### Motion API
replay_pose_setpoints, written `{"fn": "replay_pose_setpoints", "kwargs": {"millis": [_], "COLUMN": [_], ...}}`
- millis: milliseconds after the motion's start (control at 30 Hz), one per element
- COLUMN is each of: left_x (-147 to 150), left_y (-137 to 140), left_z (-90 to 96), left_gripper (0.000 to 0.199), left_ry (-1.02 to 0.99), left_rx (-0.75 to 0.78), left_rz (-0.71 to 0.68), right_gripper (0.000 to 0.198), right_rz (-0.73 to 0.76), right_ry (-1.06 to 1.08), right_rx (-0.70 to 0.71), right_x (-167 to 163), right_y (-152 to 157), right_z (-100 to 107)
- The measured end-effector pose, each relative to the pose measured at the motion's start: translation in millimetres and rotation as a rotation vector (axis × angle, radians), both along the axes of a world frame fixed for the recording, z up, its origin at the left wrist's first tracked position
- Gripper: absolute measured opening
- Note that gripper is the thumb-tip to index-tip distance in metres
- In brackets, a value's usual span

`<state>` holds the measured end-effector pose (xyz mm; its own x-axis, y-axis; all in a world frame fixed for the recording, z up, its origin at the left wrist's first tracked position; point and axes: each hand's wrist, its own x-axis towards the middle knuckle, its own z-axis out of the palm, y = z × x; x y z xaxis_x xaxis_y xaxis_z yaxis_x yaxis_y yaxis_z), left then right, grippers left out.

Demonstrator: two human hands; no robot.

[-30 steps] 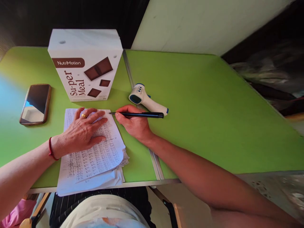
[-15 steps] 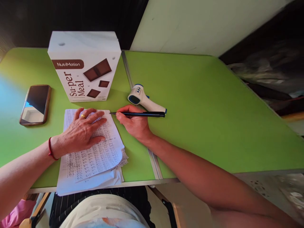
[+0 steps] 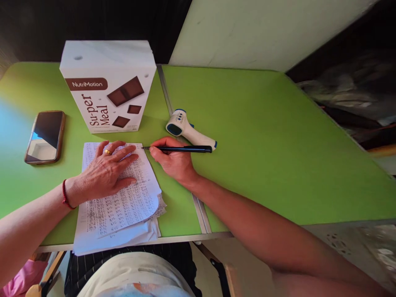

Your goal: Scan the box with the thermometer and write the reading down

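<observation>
We note the left hand point(image 3: 107, 173) flat and open on the densely filled sheets point(image 3: 123, 206), the right hand point(image 3: 175, 161) pinching the pen point(image 3: 182, 149), tip at the page's top corner, just beyond the left fingertips.

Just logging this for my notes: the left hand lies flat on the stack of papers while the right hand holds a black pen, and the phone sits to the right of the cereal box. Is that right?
Not quite. In the head view, the phone lies left of the cereal box, not right. The left hand does lie flat on the papers, and the right hand holds the black pen.
</observation>
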<state>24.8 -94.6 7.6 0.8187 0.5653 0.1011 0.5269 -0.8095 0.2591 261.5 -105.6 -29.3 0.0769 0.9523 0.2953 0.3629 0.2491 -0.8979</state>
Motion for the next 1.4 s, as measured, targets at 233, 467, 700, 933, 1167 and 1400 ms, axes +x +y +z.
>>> {"fn": "replay_pose_setpoints", "kwargs": {"millis": [233, 467, 700, 933, 1167, 1400], "left_x": [0.4, 0.0, -1.0, -4.6, -5.9, -15.3], "left_y": [0.0, 0.3, 1.1, 4.1, 4.0, 15.1], "left_z": [0.6, 0.4, 0.4, -1.8, -0.3, 4.2], "left_gripper": [0.051, 0.051, 0.053, 0.054, 0.051, 0.014], "left_ry": [-0.014, -0.024, 0.006, 0.010, 0.011, -0.482], "left_rx": [-0.005, -0.009, -0.009, 0.008, 0.024, 0.188], "left_rz": [-0.001, 0.004, 0.002, -0.012, -0.039, 0.216], "right_gripper": [0.011, 0.015, 0.012, 0.022, 0.043, 0.040], "right_rz": [-0.043, -0.052, -0.053, 0.062, 0.205, -0.034], "right_ry": [0.015, -0.062, -0.090, -0.489, -1.087, -1.045], "right_rx": [-0.004, -0.033, 0.008, 0.290, 0.277, 0.204], "right_x": [-0.4, 0.1, 1.8, 24.2, 39.2, 60.2], "right_y": [-1.4, -1.3, -1.0, 6.5, 8.9, 13.9], "right_z": [2.6, 4.0, 1.5, 12.8, 14.5, 27.2]}}
